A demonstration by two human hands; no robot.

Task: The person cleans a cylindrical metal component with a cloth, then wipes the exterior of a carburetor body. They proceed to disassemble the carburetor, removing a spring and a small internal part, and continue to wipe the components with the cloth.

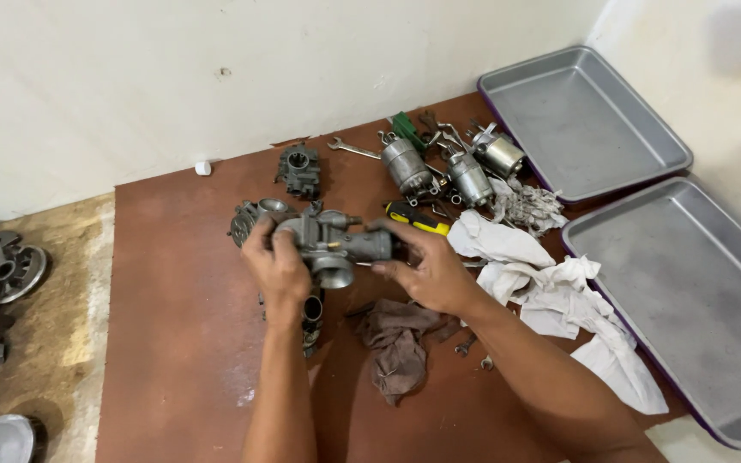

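A grey metal carburetor (pixel 329 244) is held in the air above the brown desk (pixel 173 326), near the middle of the view. The left hand (pixel 274 261) is closed around its left side, with the fingers wrapped over the top of the body. The right hand (pixel 429 267) is closed on its right end, where a dark round part sticks out; the thumb and fingers pinch that end.

Just behind the right hand lies a screwdriver with a yellow and black handle (pixel 418 218). Under the carburetor, partly hidden by the left forearm, some dark metal parts (pixel 311 315) lie on the desk. A brown rag (pixel 398 340) lies crumpled below the right hand, and white cloths (pixel 551 287) are spread to the right of it.

Further back there is another small carburetor body (pixel 299 169), a thin wrench (pixel 353 148), and a group of silver cylindrical parts (pixel 452 167) with a green object (pixel 405 129) beside them. Two empty-looking grey metal trays (pixel 636 129) stand at the right side, near the white wall (pixel 216 69). At the far left, on a lighter surface, lie round metal engine parts (pixel 2 270).
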